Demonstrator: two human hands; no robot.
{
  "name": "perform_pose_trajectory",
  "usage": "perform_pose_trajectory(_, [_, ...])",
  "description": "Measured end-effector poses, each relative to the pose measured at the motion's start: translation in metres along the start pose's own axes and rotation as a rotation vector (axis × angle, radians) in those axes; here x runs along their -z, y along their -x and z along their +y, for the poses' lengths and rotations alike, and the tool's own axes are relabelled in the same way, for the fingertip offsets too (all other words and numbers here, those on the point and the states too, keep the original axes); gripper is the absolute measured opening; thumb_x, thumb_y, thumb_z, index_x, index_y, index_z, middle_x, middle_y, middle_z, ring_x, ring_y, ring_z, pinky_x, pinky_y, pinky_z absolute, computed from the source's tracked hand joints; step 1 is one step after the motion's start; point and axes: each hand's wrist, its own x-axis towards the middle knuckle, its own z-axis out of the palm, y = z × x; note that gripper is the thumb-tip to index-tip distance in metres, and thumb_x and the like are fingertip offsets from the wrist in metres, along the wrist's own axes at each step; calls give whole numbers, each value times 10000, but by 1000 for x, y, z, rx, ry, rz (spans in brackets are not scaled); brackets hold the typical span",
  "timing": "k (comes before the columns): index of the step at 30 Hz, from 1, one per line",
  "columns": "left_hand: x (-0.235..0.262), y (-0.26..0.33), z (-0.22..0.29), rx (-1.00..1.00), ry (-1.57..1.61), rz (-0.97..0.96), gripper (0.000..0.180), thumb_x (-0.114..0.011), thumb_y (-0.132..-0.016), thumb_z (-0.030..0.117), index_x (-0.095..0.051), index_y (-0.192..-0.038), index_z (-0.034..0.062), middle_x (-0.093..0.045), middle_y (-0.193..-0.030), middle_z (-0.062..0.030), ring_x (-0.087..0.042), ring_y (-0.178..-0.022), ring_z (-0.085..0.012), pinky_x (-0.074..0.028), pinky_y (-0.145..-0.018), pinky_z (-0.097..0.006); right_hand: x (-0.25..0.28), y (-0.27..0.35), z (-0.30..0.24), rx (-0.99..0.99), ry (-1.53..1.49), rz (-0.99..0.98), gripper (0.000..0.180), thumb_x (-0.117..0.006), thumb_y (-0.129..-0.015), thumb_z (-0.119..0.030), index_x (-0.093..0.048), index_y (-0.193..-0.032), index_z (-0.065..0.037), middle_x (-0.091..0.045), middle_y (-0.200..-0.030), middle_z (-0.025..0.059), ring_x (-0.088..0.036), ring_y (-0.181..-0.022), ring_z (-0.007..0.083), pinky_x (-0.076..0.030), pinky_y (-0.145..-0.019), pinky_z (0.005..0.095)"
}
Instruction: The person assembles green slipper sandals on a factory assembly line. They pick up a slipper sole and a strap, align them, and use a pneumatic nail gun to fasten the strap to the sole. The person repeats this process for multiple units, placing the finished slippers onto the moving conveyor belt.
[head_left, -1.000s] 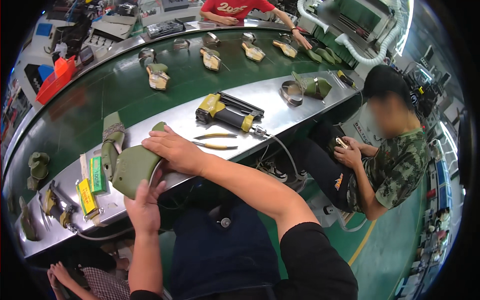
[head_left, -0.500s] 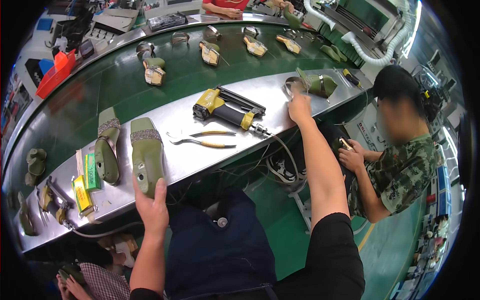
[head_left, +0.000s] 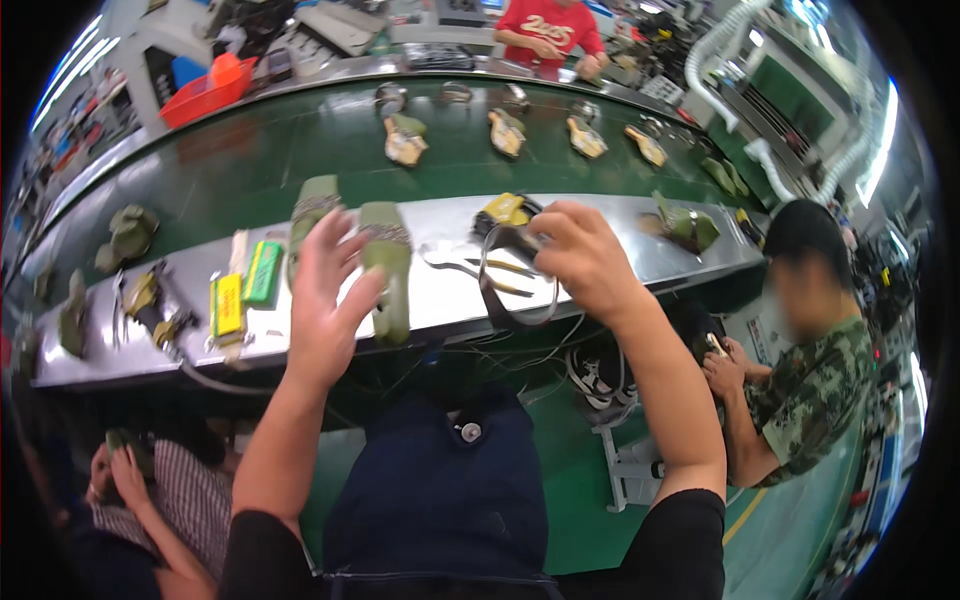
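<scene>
My right hand (head_left: 590,262) is closed on a shiny brown shoe strap (head_left: 491,300) bent into a loop, held up over the bench's front edge. Fingers spread, my left hand (head_left: 325,300) is raised with nothing in it, in front of two green shoe lasts. The nearer last (head_left: 394,295) wears a glittery band and lies to the right of this hand; the other last (head_left: 318,190) is partly hidden behind it. Pincers (head_left: 512,290) with yellowish handles lie behind the strap loop. A yellow-and-black nail gun (head_left: 503,214) is partly covered by my right hand.
A green staple box (head_left: 262,272) and a yellow one (head_left: 228,305) lie left on the metal bench, beside a second nail gun (head_left: 147,305). Another strapped last (head_left: 690,230) is at the right. Lasts and straps line the green conveyor (head_left: 300,140). Co-workers sit at both sides.
My right hand has come back from the bench's right end with the strap. The left hand has let go of the nearer last and risen, opening. The view has shifted.
</scene>
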Motion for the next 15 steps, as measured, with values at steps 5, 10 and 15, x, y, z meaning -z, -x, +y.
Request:
perform_pose_trajectory(5, [-1,-45,16,235,122,-391,656,-706,-982,244,-456,-1529,-17,-625,-1395,-171,-582,-1329,-275,-425,-1163,-416,-3,-53,-64,167,-107,139,131,-744,-733,-29,-636,-787,-81,-652,-1150,58,-644,-1057,266,-546,-849,396])
perform_pose_trajectory(10, [11,-26,22,388,127,-530,403,-643,-1033,181,-607,-1370,-38,-674,-1069,-32,-628,-900,-101,-529,-847,-296,-16,-55,-86,-89,-411,125,164,-740,-776,17,-723,-924,-52,-674,-1131,100,-701,-914,272,-577,-755,371])
perform_pose_trajectory(15, [21,-13,-1,300,203,-269,385,-615,-1041,142,-592,-1380,-39,-658,-1024,-25,-611,-873,-94,-516,-805,-272,-28,-49,-105,-918,-1429,-117,327,-646,-1021,-43,-667,-1347,-41,-705,-1229,125,-725,-920,146,-588,-757,305])
